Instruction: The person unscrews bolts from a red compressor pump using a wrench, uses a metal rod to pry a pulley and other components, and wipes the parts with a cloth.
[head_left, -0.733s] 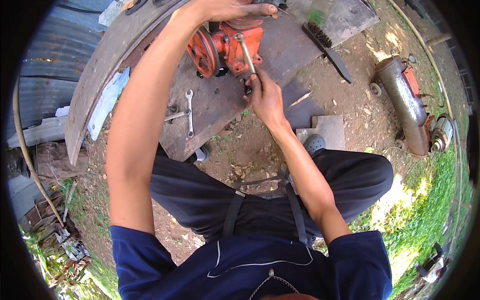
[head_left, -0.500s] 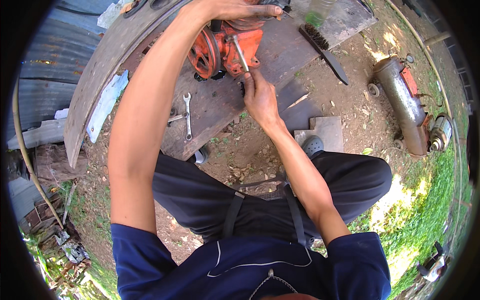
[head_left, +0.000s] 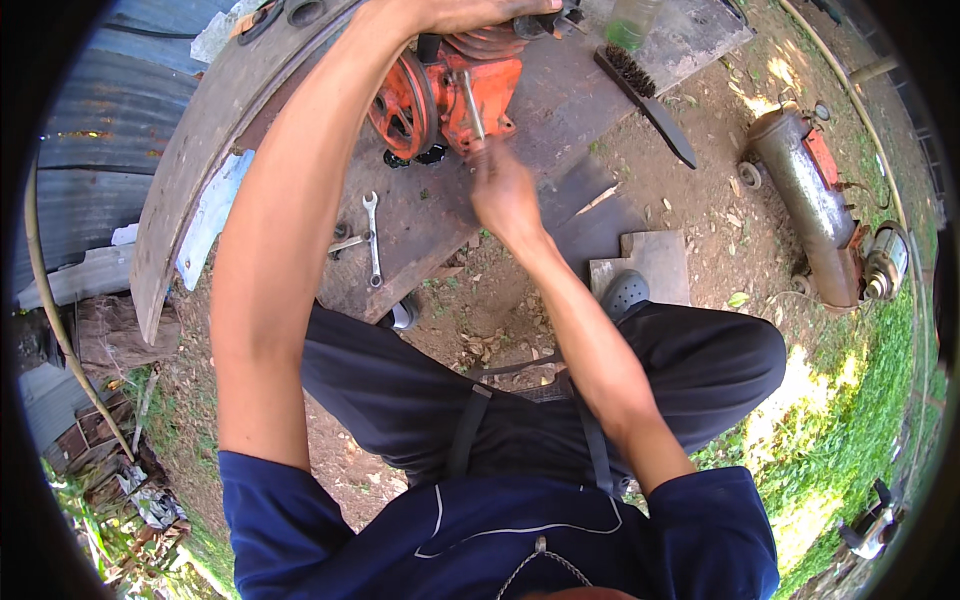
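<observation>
An orange-red compressor pump (head_left: 490,90) with a spoked pulley wheel (head_left: 404,105) stands on the wooden bench. My left hand (head_left: 465,14) reaches over its top and grips the dark upper part; the picture's edge cuts off most of its fingers. In front of the pump's face, a slim metal wrench (head_left: 472,103) runs down from a bolt area. My right hand (head_left: 506,195), smeared by motion, is closed round the wrench's lower end. A combination wrench (head_left: 373,238) lies on the bench to the left, across another metal tool (head_left: 348,243).
A black-handled wire brush (head_left: 650,105) and a clear bottle with green liquid (head_left: 630,28) rest on the bench (head_left: 560,110). A rusty tank (head_left: 808,200) with a gauge stands on the ground at right. Corrugated metal sheets (head_left: 120,120) are at left, behind a curved board (head_left: 200,160).
My right hand has swung slightly left and down with the wrench's lower end. The pump appears shifted a little left, and my left hand stays on its top.
</observation>
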